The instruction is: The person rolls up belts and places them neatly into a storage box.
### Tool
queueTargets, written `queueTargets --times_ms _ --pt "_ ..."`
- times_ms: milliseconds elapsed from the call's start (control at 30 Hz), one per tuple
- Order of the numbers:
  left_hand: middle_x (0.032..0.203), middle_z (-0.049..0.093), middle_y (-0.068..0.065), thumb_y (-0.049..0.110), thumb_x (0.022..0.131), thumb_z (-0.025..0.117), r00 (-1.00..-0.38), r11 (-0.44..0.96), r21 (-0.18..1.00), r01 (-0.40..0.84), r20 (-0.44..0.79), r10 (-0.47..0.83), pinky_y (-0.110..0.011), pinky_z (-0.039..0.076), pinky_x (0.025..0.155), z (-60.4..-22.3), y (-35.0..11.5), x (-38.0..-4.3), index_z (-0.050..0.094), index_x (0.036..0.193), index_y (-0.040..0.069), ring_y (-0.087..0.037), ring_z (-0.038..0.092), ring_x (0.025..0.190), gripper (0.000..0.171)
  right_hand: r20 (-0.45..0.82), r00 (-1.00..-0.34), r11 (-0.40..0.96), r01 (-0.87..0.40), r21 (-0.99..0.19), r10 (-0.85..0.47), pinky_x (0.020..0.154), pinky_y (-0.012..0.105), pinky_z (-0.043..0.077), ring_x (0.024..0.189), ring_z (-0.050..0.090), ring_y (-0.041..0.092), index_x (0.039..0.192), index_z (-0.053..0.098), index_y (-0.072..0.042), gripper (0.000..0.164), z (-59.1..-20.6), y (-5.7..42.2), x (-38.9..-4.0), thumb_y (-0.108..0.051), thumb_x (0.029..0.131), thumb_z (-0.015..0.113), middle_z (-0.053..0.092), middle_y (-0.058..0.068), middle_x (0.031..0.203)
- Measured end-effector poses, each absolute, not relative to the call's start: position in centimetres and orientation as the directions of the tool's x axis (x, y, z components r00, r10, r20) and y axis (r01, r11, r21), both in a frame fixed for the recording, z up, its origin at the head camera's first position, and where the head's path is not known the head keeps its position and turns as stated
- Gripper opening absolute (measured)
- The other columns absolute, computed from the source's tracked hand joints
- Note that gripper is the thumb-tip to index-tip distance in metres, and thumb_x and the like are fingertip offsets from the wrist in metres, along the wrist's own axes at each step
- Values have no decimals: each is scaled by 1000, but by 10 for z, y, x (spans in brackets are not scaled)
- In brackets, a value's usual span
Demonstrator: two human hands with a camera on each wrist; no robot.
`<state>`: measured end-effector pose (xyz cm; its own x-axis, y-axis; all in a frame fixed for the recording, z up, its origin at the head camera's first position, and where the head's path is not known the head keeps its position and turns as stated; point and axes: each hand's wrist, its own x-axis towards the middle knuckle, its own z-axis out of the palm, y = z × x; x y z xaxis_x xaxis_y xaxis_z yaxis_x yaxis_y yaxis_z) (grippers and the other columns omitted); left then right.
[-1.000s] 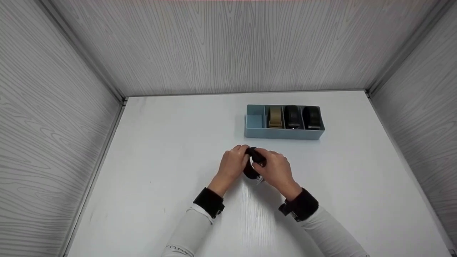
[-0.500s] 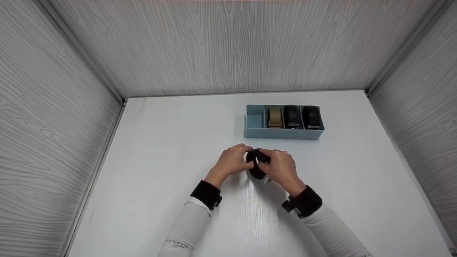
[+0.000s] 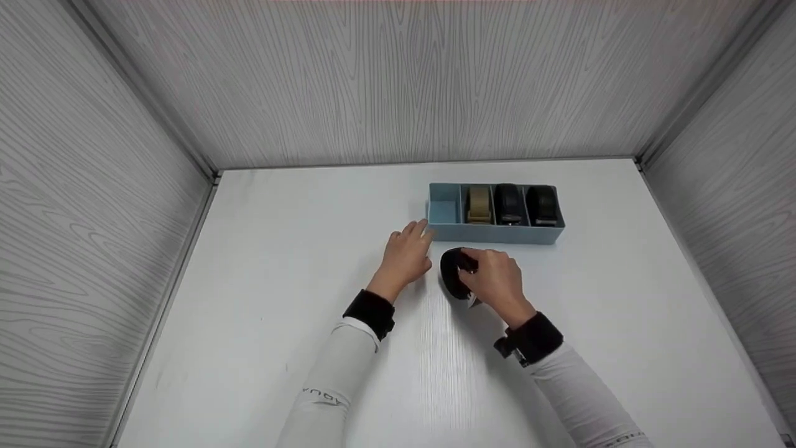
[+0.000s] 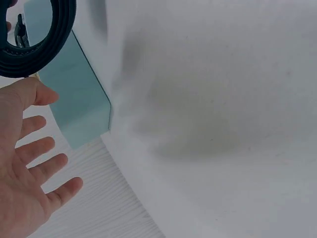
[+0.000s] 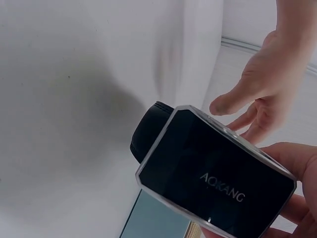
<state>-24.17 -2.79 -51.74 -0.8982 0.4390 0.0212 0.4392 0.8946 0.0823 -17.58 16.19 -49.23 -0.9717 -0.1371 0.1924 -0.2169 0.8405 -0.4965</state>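
A coiled black belt (image 3: 453, 274) is pinched by my right hand (image 3: 495, 280) in front of the divided box. Its dark buckle plate (image 5: 218, 173), silver-edged and lettered AOKANG, faces the right wrist camera. My left hand (image 3: 407, 254) is off the belt, fingers spread, near the front left corner of the blue box (image 3: 497, 234). In the left wrist view the belt's rolled loops (image 4: 59, 39) show above the thumb. The box's leftmost compartment (image 3: 443, 211) holds nothing, while a tan belt (image 3: 479, 204) and two dark belts sit rolled in the others.
The box stands toward the back right of a white table (image 3: 298, 280). Grey wood-grain panels (image 3: 398, 81) rise at the back and both sides. Black bands (image 3: 535, 339) circle both wrists over white sleeves.
My left hand has let go of the coiled belt and moved forward toward the box, its fingers opening out. My right hand has shifted slightly right and forward with the belt.
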Motion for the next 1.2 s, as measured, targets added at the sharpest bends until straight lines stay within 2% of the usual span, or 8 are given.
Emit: queueTargets --times_ms 200,333,533,767,967,1067,1200 --pt "156 33 -10 21 91 66 -919 921 56 385 -67 388 -53 38 102 -517 -20 -252 38 150 11 -28 31 142 66 208 -969 844 -220 -488 -132 58 45 53 71 68 31 119 71 -8 39 -487 164 -186 -18 81 76 72 15 100" --pt "157 29 -10 21 92 65 -923 928 78 364 -103 370 -53 37 103 -516 -18 -255 38 150 11 -29 28 143 65 192 -974 853 -202 -481 -123 55 44 52 66 66 30 121 70 -8 40 -483 166 -191 -20 83 75 72 16 98" --pt "158 27 -14 20 93 64 -932 935 119 333 -111 346 -52 36 104 -517 -16 -250 38 150 12 -31 29 142 63 208 -971 857 -204 -473 -116 57 46 52 70 67 31 122 70 -7 41 -474 169 -201 -18 83 75 72 17 99" --pt "151 37 -16 23 90 68 -936 934 92 347 -25 350 -52 38 101 -519 -5 -230 47 145 8 -33 40 135 61 251 -962 851 -222 -476 -110 60 46 54 69 68 32 122 69 -7 41 -459 170 -218 -19 84 74 71 17 104" --pt "138 51 -9 22 87 70 -919 920 26 391 62 389 -46 44 92 -520 0 -214 55 138 6 -27 54 116 55 283 -954 862 -221 -456 -94 56 47 53 64 67 33 122 69 -8 42 -446 166 -231 -20 82 75 72 17 104" --pt "137 51 -7 22 86 71 -912 914 8 406 73 404 -45 44 91 -521 0 -209 56 137 8 -26 54 115 55 280 -956 864 -208 -458 -82 57 46 53 64 67 33 123 68 -7 43 -442 163 -236 -21 83 74 71 17 106" --pt "138 52 -6 24 85 72 -899 902 -31 432 66 433 -47 43 95 -520 3 -202 56 136 8 -29 52 121 56 297 -952 866 -207 -455 -72 60 48 53 69 68 35 122 69 -7 42 -443 157 -244 -21 83 73 71 18 106"
